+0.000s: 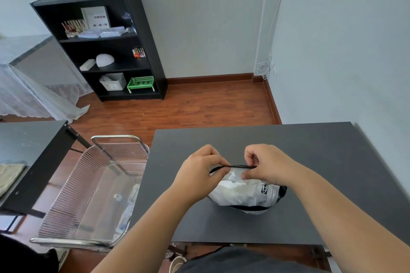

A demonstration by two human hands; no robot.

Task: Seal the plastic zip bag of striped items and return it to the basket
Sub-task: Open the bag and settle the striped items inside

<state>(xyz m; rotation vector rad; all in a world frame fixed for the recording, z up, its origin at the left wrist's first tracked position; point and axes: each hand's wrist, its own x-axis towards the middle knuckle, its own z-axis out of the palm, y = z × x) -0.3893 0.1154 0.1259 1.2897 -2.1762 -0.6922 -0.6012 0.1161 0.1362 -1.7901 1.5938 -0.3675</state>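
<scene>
A clear plastic zip bag (246,195) with white contents and a dark zip strip lies on the dark grey table (321,173), slightly left of its centre. My left hand (199,175) pinches the left end of the zip strip. My right hand (264,164) pinches the strip a short way to the right, thumb pressed on the bag's front. Stripes on the contents cannot be made out. The transparent basket (73,197) with a chrome rim stands to the left of the table, lower than the tabletop, with a few packets at its bottom.
A second dark table (28,146) sits at the far left beyond the basket. A black bookshelf (135,35) stands against the back wall across the wooden floor. The wall runs close along the table's right side.
</scene>
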